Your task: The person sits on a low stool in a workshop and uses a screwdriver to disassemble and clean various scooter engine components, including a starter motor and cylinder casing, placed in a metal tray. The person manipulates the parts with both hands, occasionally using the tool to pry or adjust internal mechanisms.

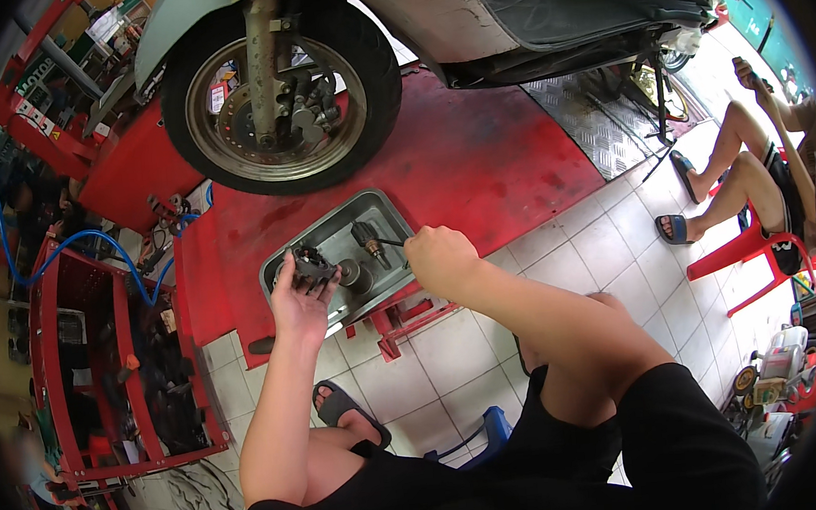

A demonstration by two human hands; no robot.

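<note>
- Dark metal part [311, 264] sits up at the fingers of the left hand [299, 307]; from the right hand [442, 260], it lies to the left, well apart.
- Left hand half-curled, palm upward, gripping that part.
- Right hand closed around a slim dark tool [395, 244], its long axis running leftward from the hand; contact with the rotor [368, 240] cannot be told.
- Between both hands, rotor and metal cylinder [355, 278] rest in the tray [329, 230].

Right fingers [416, 248] partly hide, apparently, a tool [391, 243].
</note>
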